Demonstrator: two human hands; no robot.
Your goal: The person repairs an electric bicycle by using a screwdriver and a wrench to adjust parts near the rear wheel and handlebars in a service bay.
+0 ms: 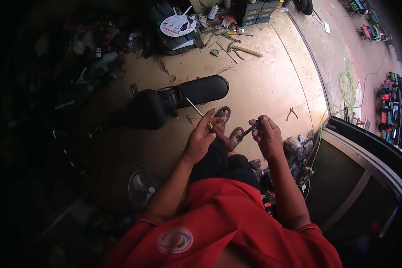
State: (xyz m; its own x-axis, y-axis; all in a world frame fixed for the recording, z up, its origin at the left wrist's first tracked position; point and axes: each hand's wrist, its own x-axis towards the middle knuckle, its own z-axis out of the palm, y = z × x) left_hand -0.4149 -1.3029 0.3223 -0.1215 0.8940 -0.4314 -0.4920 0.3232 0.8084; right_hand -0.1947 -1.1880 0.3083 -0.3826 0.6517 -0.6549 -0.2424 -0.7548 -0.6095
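Note:
My left hand [200, 142] is closed around a screwdriver. The screwdriver's pale thin shaft [194, 107] points up and to the left, and a bit of yellow handle shows between the fingers. A hand's width or more away, my right hand [270, 138] pinches a slender dark tool [248, 133] near its upper end. That tool slants down and left toward my sandals; its exact kind is hard to make out. Beyond the left hand is a long black padded seat [204, 90], apart from the screwdriver tip, joined to a darker rounded part [146, 109].
Pliers [292, 114] lie on the floor to the right. A hammer [247, 49] and several hand tools lie farther off, beside stacked boxes [257, 12]. A green cable [319, 143] runs past a dark framed panel [357, 187]. Clutter fills the dim left side.

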